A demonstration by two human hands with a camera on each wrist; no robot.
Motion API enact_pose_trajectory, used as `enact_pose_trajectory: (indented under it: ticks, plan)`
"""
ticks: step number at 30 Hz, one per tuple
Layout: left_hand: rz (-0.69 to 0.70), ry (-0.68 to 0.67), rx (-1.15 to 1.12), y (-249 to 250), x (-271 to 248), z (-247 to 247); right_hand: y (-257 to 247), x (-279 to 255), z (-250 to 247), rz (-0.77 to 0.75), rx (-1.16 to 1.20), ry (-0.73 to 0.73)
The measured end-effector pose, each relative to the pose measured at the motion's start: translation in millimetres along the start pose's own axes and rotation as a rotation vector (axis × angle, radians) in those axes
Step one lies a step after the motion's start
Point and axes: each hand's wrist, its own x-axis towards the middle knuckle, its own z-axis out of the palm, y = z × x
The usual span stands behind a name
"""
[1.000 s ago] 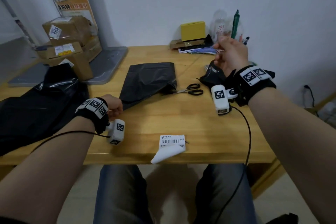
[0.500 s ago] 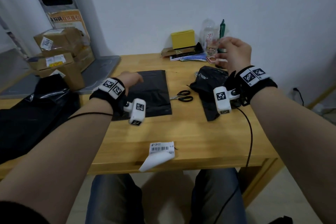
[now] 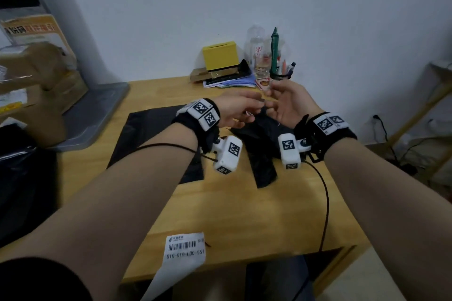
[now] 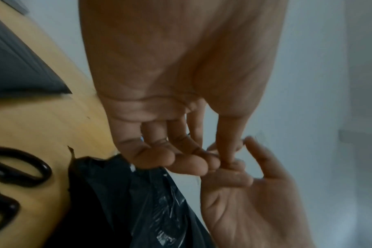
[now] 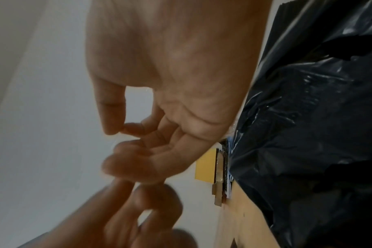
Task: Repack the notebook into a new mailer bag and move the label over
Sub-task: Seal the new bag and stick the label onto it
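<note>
Black crumpled plastic mailer bag (image 3: 263, 144): lies on my table just below both hands, right of centre; whether any finger actually holds it I cannot tell.
Left hand (image 3: 236, 109): raised above that bag, fingers (image 4: 189, 163) curled, thumb tip meeting the right hand's fingers; what sits between them I cannot make out.
Right hand (image 3: 286, 102): palm turned toward me, thumb and forefinger (image 5: 115, 115) nearly touching, the other fingers bent against my left fingertips.
Flat black mailer bag (image 3: 146, 139): spread on the table to the left of the crumpled one, partly under my left forearm.
White shipping label with barcode (image 3: 184, 250): at the near table edge, its lower part hanging over it, well apart from both hands.
Black-handled scissors (image 4: 13, 174): on the wood beside the crumpled bag, in the left wrist view.
Light wooden table (image 3: 244, 212): carries all of this.
Yellow box (image 3: 220, 56): far side, against the wall.
Notebook: I cannot find it in any view.
</note>
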Motion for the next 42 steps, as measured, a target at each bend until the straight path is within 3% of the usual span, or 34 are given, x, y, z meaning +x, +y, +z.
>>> enact_pose_trajectory:
  ticks: [3,8,13,15,18,20,23,27,31,37,39,42]
  plan:
    - [0.004,-0.054,0.077,0.1,22.4,14.6,0.6,6.5,-7.9,0.016,-0.006,-0.016]
    - [0.051,0.108,0.115,-12.4,54.1,21.2,5.5,12.3,-35.5,-0.021,-0.253,0.113]
    - [-0.044,0.21,0.065,-19.5,72.8,21.4,-3.5,18.0,-52.7,-0.021,-0.377,0.252]
    - [-0.061,0.181,0.016,-22.4,76.7,23.1,-6.1,20.1,-57.3,0.017,-0.37,0.274]
    - [0.009,0.01,-0.026,-23.8,79.4,33.2,-4.4,22.8,-57.4,0.06,-0.296,0.219]
    - [0.026,-0.012,-0.042,-23.7,81.9,38.0,-3.0,25.4,-54.8,0.067,-0.29,0.199]
    - [0.018,0.079,-0.057,-25.7,88.8,35.4,-1.2,29.7,-52.7,0.05,-0.291,0.2]
    - [-0.121,0.191,0.031,-27.9,91.2,27.0,-0.1,32.5,-54.8,0.079,-0.373,0.222]
    - [-0.248,0.298,0.094,-34.1,95.4,14.4,-0.5,37.6,-60.3,0.021,-0.434,0.373]
    - [-0.3,0.405,0.137,-45.2,96.6,-8.0,-4.9,29.3,-69.8,-0.265,-0.492,0.736]
    - [-0.317,0.39,0.174,-49.5,96.0,-13.5,-6.3,19.3,-72.8,-0.32,-0.494,0.82]
    - [-0.37,0.244,0.261,-47.2,90.1,-11.5,-5.1,6.4,-72.8,-0.305,-0.469,0.804]
